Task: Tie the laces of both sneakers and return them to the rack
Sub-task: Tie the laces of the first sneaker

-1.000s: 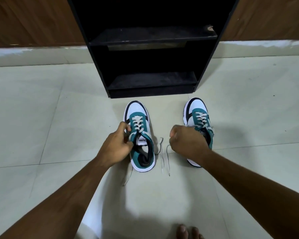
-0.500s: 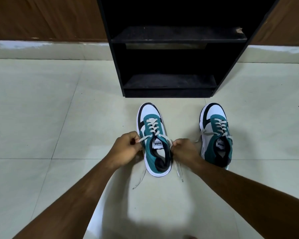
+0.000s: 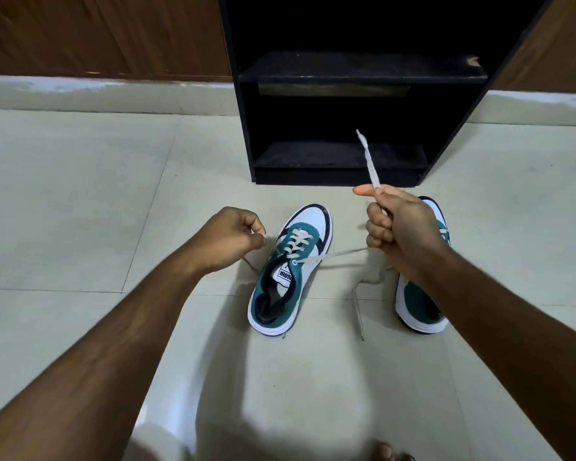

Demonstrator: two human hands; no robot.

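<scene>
Two teal, white and black sneakers stand on the tiled floor before a black rack. The left sneaker lies between my hands, toe toward the rack. My left hand pinches its left lace end just left of the shoe. My right hand is raised to the right, fist shut on the right lace, which runs taut from the top eyelet; its free end sticks up above my fist. The right sneaker is partly hidden behind my right hand and forearm, its loose lace trailing on the floor.
The rack has two dark shelves, the lower one near floor level. A brown wooden wall with a pale skirting runs behind. My toes show at the bottom edge.
Both hands have pulled the left sneaker's lace ends outward. My right hand rose and moved right, drawing its lace taut. The sneaker's toe has swung toward the right.
</scene>
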